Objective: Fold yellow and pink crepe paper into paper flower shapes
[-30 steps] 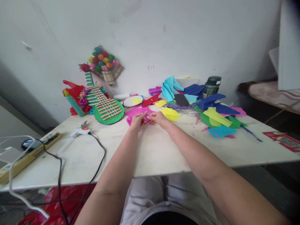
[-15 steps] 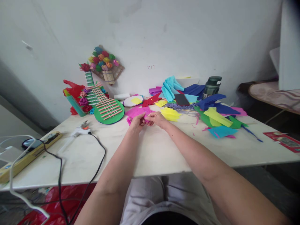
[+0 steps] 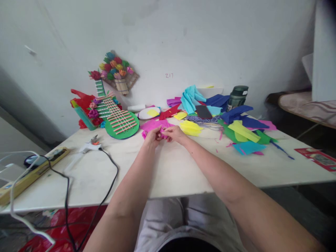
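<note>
Bright pink crepe paper (image 3: 149, 126) lies crumpled on the white table, just beyond my fingers. My left hand (image 3: 154, 135) is closed on a piece of it, thumb and fingers pinched together. From the other side, my right hand (image 3: 173, 133) pinches the same pink paper between thumb and forefinger. Both hands nearly touch at the fingertips. Exactly how the paper is folded between them is too small to make out. To the right of my right hand lies a piece of yellow crepe paper (image 3: 191, 128).
A green instrument-shaped craft (image 3: 122, 126) with sticks and paper flowers leans at the left. Before it lies a glue gun (image 3: 90, 146) with its black cord. A phone (image 3: 203, 112), coloured paper and a dark green bottle (image 3: 237, 96) are at the back right. A power strip (image 3: 52, 159) lies left.
My fingers have shifted slightly on the pink paper, with the fingertips a little further apart. Everything else on the table stays where it was.
</note>
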Available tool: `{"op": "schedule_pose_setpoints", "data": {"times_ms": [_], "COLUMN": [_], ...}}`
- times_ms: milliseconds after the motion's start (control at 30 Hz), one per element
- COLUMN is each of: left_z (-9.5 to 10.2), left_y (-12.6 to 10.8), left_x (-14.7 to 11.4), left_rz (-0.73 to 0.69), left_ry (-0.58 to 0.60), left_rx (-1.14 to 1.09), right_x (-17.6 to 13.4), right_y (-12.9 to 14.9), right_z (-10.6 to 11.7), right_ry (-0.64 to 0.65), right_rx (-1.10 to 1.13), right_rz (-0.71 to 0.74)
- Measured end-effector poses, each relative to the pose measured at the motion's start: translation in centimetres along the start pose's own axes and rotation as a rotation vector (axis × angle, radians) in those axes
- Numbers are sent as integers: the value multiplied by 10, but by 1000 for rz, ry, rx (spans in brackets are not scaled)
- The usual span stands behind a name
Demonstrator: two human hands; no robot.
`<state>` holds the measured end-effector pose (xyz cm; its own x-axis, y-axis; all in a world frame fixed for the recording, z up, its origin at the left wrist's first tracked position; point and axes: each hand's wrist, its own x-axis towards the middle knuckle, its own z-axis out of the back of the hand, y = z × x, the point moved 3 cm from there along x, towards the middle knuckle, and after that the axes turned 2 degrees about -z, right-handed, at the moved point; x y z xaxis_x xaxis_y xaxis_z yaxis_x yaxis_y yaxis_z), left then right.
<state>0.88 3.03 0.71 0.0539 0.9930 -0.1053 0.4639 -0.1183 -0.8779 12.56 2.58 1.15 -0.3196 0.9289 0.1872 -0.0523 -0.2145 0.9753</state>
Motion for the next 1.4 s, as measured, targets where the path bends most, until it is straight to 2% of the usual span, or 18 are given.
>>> {"op": "schedule_pose_setpoints", "data": {"times_ms": [133,367,533,633,833,1000,1167,1400], "left_z": [-3,0,-1,-2,1,4,0,0], "left_y": [1,2,1,0,0,1,0,-3], "left_x": [-3,0,-1,-3,-1,1,-1,-4], "left_rz": [33,-37,53,51,-86,-98,-135,-132], "left_ry": [3,47,63,84,11,-52,23,-30], "left_rx": [-31,81,-6,-9,70,63,69,63], "right_x": [0,1,-1,-1,-1,-2,-3,-3], "right_y": [0,-3,0,1,-2,-1,-1,-1], "right_z": [1,0,-2,-1,1,-1,1,2], "right_ry": [20,-20,19,22,-9,12,7,28], "right_rx": [18,-2,6,23,38,60,90,98], "right_rz": [20,-9,47,58,2,-3,-14,-40]}}
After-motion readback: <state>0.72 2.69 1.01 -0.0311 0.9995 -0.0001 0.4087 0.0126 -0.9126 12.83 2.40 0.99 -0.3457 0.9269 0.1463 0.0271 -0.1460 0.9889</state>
